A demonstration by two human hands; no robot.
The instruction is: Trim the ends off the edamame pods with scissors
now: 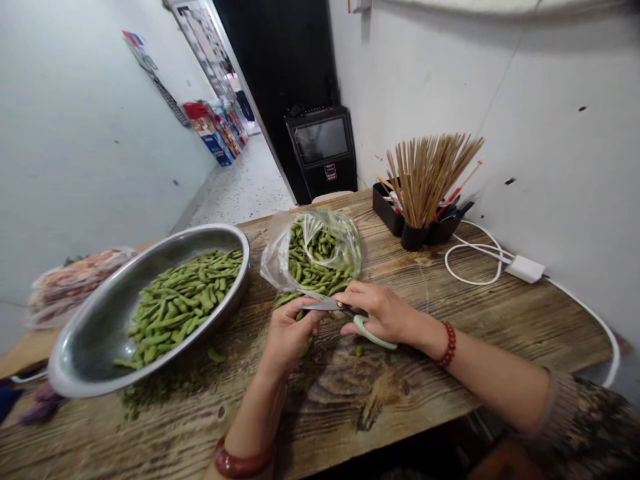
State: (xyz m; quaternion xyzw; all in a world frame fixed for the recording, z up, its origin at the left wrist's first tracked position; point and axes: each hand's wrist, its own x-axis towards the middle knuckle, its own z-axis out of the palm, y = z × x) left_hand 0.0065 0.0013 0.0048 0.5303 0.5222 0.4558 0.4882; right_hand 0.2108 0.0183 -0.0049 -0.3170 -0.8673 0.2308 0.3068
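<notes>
My right hand (377, 310) is closed around the pale green handles of a pair of scissors (373, 335), with the blades pointing left. At the blade tips, the fingers of my left hand (290, 327) are pinched on an edamame pod, mostly hidden by the fingers and blades. Just beyond both hands lies a clear plastic bag (275, 257) full of green edamame pods (305, 267), some spilling from its near side. To the left a large steel basin (80, 347) tilts towards me, holding many pods (185, 300).
Green trimmings (150, 393) and a loose pod (216, 356) lie under the basin's near side. A bag of pinkish stuff (75, 283) sits far left. Skewers (430, 177) stand in a black holder (414, 237) at the back right, beside a white cable with an adapter (525, 269).
</notes>
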